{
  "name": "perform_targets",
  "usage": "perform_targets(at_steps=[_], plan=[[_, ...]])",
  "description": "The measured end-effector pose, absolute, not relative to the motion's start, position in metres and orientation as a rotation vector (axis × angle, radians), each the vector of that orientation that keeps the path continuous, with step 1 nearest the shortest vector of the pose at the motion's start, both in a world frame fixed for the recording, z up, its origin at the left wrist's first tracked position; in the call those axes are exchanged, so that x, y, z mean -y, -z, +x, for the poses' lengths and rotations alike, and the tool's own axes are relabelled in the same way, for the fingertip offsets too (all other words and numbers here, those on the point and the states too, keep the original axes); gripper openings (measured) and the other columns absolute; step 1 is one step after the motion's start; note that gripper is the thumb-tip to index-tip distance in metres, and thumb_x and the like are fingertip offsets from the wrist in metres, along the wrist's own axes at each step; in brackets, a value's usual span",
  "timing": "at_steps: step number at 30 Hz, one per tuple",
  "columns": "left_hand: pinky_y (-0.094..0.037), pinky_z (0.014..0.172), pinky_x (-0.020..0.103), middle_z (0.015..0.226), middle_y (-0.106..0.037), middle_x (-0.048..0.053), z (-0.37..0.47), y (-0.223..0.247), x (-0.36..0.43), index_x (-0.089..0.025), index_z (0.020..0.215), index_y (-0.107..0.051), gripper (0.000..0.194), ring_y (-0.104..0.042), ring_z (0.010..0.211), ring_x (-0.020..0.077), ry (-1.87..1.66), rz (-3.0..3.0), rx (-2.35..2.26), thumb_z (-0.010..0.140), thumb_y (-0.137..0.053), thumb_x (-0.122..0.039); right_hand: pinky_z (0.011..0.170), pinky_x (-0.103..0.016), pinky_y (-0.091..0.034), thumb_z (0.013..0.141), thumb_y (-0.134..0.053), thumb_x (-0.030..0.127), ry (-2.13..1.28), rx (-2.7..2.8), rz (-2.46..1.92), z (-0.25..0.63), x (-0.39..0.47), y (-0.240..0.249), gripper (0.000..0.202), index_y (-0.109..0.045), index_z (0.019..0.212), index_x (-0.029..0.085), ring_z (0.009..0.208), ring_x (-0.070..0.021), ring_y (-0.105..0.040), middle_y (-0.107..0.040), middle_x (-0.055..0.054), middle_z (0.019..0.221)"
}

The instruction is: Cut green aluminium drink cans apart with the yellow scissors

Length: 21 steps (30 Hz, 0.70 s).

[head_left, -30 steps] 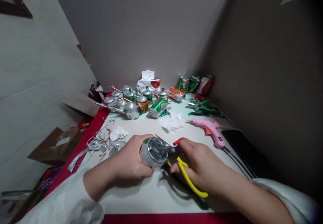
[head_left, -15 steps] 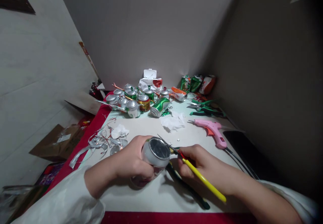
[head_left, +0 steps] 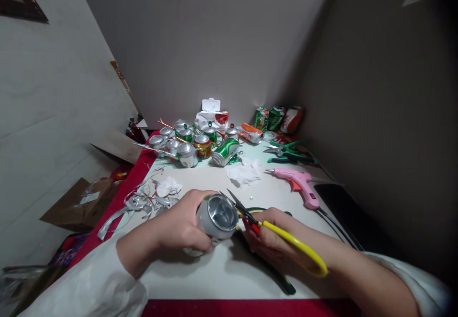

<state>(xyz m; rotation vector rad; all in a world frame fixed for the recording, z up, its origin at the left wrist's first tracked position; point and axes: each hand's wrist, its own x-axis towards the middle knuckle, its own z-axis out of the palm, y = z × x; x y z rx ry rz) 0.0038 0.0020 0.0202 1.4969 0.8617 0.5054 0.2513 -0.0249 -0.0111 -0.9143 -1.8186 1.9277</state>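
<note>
A silver can (head_left: 216, 225) with a dark, open-looking end facing up is in the grip of my left hand (head_left: 184, 221), tilted toward the right. My right hand (head_left: 275, 233) holds yellow-handled scissors (head_left: 291, 240); their dark blades stand slightly apart at the can's right rim. Something red shows under the scissors by my right fingers. A dark-handled tool (head_left: 282, 276) lies on the white table (head_left: 200, 279) beneath my right hand, partly hidden by it.
Small can-made pots (head_left: 187, 155) crowd the back left, beside a green can (head_left: 225, 152). Metal strips (head_left: 138, 202) lie left. White tissue (head_left: 245, 171), a pink glue gun (head_left: 300, 181), green-handled cutters (head_left: 286, 152) and a black slab (head_left: 343, 212) are further right.
The can has tipped so that more of its inside shows. The scissors have turned in my right hand, and their blades now show apart near the rim.
</note>
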Motion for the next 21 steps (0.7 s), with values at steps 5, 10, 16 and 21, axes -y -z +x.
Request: perform_targets(at_steps=[5,10,16,21], plan=[[-0.039,0.052,0.020,0.069,-0.062,-0.001,0.000,-0.019,-0.006,-0.013,0.083,-0.061,0.045,-0.050,0.060,0.0123,-0.501,1.453,-0.833,0.041,-0.073,-0.001,0.045,-0.022,-0.030,0.085,-0.040,0.079,-1.950,1.801,-0.751,0.249,0.025,0.016,0.065,-0.053,0.086,0.015,0.049,-0.0078,-0.033,-0.037,0.006,0.059],[-0.040,0.055,0.021,0.073,-0.063,-0.001,0.000,-0.017,-0.008,-0.013,0.084,-0.062,0.046,-0.052,0.064,0.0129,-0.561,1.491,-0.827,0.041,-0.073,-0.001,0.053,-0.024,-0.035,0.088,-0.045,0.071,-1.846,1.859,-0.836,0.248,0.026,0.007,0.056,-0.054,0.093,0.016,0.059,-0.0102,-0.038,-0.044,0.002,0.070],[-0.041,0.058,0.024,0.074,-0.063,0.000,0.003,-0.021,-0.004,-0.013,0.086,-0.061,0.040,-0.053,0.065,0.0151,-0.595,1.618,-0.891,0.047,-0.068,-0.005,0.067,-0.027,-0.042,0.078,-0.071,0.038,-1.245,2.136,-1.332,0.248,0.028,-0.011,0.031,-0.055,0.097,0.020,0.078,-0.0168,-0.051,-0.058,-0.002,0.091],[-0.044,0.064,0.028,0.082,-0.065,0.002,0.006,-0.019,-0.001,-0.013,0.089,-0.062,0.039,-0.057,0.073,0.0188,-0.585,1.807,-0.930,0.051,-0.064,-0.004,0.070,-0.031,-0.041,0.071,-0.077,0.054,-0.907,2.223,-1.410,0.243,0.030,-0.011,0.049,-0.055,0.097,0.019,0.082,-0.0214,-0.055,-0.060,-0.005,0.096]])
